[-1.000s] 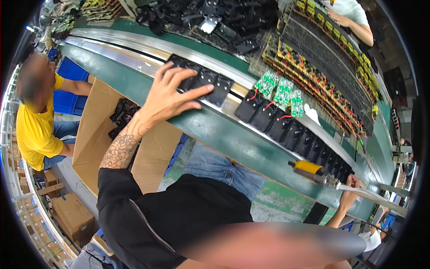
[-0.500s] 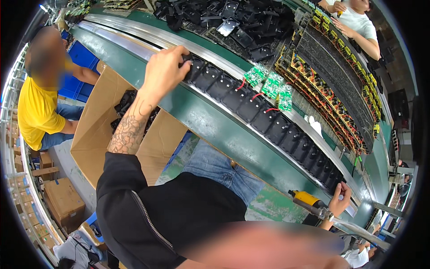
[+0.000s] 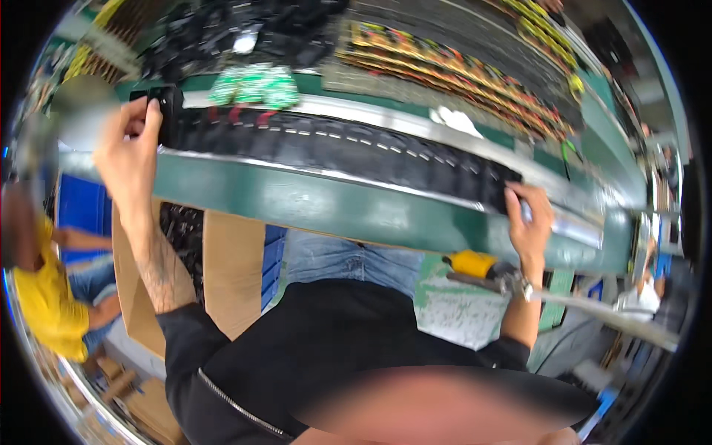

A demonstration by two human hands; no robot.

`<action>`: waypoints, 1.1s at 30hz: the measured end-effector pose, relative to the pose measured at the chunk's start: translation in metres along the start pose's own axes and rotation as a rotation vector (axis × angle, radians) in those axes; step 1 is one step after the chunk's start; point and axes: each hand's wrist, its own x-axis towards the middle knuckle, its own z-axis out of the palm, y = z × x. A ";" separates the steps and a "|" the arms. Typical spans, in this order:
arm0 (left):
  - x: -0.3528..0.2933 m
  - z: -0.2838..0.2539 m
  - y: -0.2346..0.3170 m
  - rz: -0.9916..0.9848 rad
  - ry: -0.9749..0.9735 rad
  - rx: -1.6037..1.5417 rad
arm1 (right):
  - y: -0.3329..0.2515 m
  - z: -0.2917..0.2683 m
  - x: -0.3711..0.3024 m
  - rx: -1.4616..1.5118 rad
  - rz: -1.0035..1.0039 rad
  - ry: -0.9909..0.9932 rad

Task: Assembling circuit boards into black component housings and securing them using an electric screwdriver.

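A long row of black plastic housings [image 3: 326,148] sits side by side in a metal channel [image 3: 319,175] along the green bench. My left hand [image 3: 130,152] is at the row's left end, its thumb and fingers closed on a black housing [image 3: 170,115] that stands a little higher than the others. At the right end my right hand [image 3: 530,219] has its thumb and fingertips bent against the last housings. Green circuit boards [image 3: 254,87] lie on the far side of the row, with short red wires reaching to the housings. Motion blurs the fine detail.
Behind the row are a heap of black parts [image 3: 222,44] and stacked trays of wired yellow parts [image 3: 452,74]. A yellow-black power tool [image 3: 475,264] hangs near my right forearm. An open cardboard box [image 3: 233,256] stands below the bench; a co-worker in a yellow shirt [image 3: 48,304] is at left.
My view has swung round, so the row runs more level across it. My left hand stays at the left end, where a housing now stands higher; my right hand stays at the right end.
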 end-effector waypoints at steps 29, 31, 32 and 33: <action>-0.104 0.087 0.221 -0.099 -0.431 -1.014 | 0.047 -0.034 0.003 0.111 0.410 0.057; -0.093 0.070 0.143 -0.218 -0.183 -0.816 | 0.035 -0.029 0.005 0.021 0.355 0.117; -0.092 0.057 0.100 -0.264 -0.099 -0.697 | 0.030 -0.025 0.005 -0.007 0.237 0.147; -0.094 0.046 0.059 -0.312 -0.007 -0.569 | 0.027 -0.022 0.006 -0.027 0.109 0.176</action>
